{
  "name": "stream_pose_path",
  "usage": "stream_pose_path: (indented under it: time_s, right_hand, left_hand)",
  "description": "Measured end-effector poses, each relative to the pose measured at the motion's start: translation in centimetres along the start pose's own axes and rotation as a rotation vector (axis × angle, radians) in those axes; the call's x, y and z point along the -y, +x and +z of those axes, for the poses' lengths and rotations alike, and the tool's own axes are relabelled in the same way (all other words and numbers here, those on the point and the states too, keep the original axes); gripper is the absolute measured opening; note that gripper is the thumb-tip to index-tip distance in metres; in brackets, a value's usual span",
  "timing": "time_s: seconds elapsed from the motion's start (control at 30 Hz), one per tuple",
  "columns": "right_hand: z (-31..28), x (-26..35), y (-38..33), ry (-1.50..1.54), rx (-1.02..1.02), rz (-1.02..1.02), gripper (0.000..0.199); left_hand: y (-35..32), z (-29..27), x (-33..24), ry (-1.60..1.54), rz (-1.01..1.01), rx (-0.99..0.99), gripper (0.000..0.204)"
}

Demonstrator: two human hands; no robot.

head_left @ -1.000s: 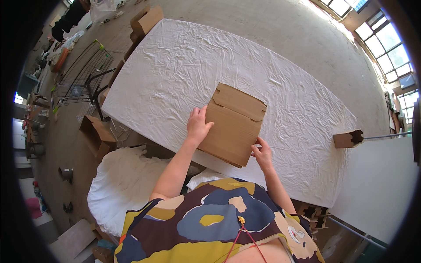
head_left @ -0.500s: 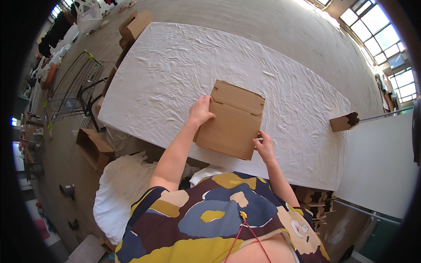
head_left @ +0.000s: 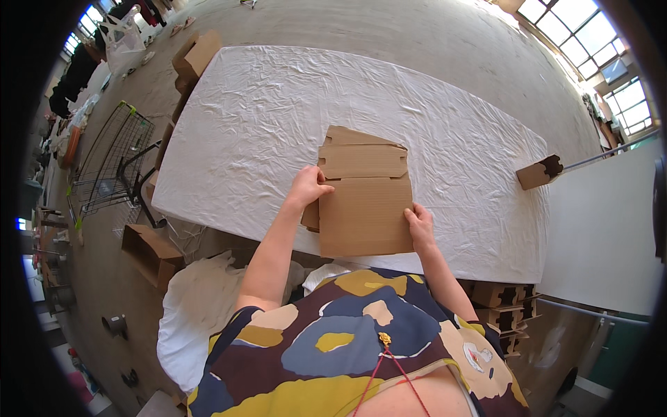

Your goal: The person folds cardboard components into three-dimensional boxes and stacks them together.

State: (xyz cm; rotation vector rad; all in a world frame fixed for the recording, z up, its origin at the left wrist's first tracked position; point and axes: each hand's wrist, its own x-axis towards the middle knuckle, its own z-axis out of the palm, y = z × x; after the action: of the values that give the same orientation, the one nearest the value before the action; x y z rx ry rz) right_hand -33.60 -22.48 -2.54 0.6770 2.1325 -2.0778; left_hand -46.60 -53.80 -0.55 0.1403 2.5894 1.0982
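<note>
A flat brown cardboard box blank [head_left: 366,215] lies before me over the white-covered table [head_left: 243,139], its flap end pointing away. Beneath it a second cardboard blank [head_left: 360,135] shows at the far end and along the left side, turned at a slight angle to the upper one. My left hand [head_left: 309,187] pinches the left edge of the upper blank near the flap crease, thumb on top. On the opposite edge, my right hand [head_left: 420,226] grips lower down, with its thumb on the face. The fingers under the cardboard are hidden.
A small open carton [head_left: 540,172] stands at the table's right end. Cartons [head_left: 197,57] line its left end, near a wire shopping cart [head_left: 114,156]. An open box [head_left: 151,256] sits on the floor at left. Stacked cartons [head_left: 495,295] are under the table at right.
The upper blank has turned slightly and slid toward me, uncovering the blank beneath. My right hand has closed on its right edge; a small white thing seen at those fingers no longer shows.
</note>
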Motion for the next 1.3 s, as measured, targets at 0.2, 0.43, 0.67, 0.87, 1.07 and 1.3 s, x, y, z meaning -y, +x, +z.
stream_pose_path:
  time_s: [0.2,0.43,0.67,0.87,1.07,1.3]
  right_hand:
    - [-0.5,-0.1,-1.2,0.091,-0.085,-0.064,0.029]
    - [-1.8,0.9,-2.8,0.163,-0.194,-0.13,0.025]
    - [-4.5,0.5,-2.7,0.156,-0.244,-0.188,0.027]
    - [-8.8,-1.8,-1.6,0.257,-0.215,-0.156,0.032]
    - [-15.7,-4.3,-1.5,0.291,-0.004,0.05,0.051]
    - [-24.8,-7.4,0.3,-0.103,-0.172,0.035,0.061]
  left_hand:
    - [-1.8,-1.0,-2.6,-0.053,-0.024,0.017,0.03]
    - [-2.5,-1.7,-5.9,-0.05,0.149,0.002,0.025]
    - [-4.7,-0.8,-11.3,0.124,0.229,-0.057,0.024]
    - [-5.8,1.3,-15.9,-0.626,0.185,0.35,0.04]
    - [-8.2,10.8,-21.9,-0.551,0.356,0.354,0.064]
    - [-8.7,17.9,-29.7,0.046,0.39,0.155,0.031]
